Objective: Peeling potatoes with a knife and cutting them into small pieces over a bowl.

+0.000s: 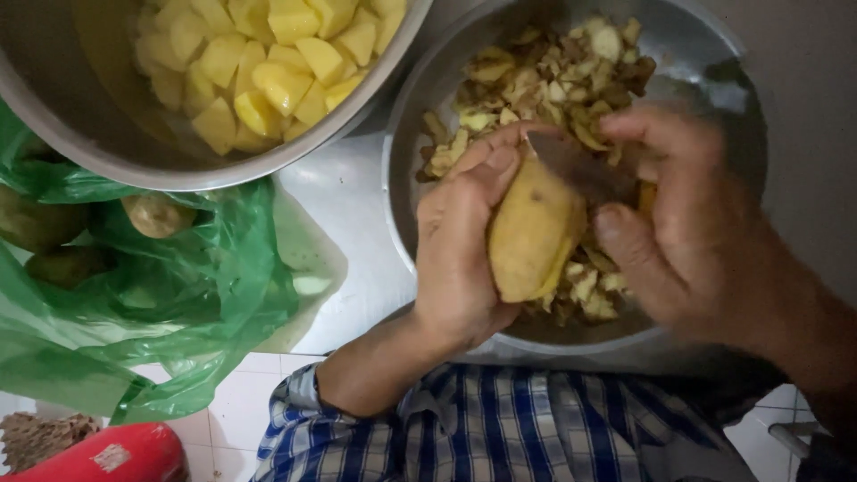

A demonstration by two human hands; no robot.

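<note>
Your left hand [460,250] wraps tight around the half-peeled potato [531,234], holding it right over the metal bowl [402,161] so the peelings [544,85] drop straight in. Your right hand [683,210] is closed on a knife [580,170], blade laid on the potato's top. Beyond your left hand, cut yellow chunks [268,62] soak in a pot [107,156]; a green bag [161,295] keeps unpeeled ones close.

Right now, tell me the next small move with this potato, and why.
Probably draw the knife in the right hand further along the potato held by the left hand: skin seemingly remains, and the peel bowl sits beneath.
</note>
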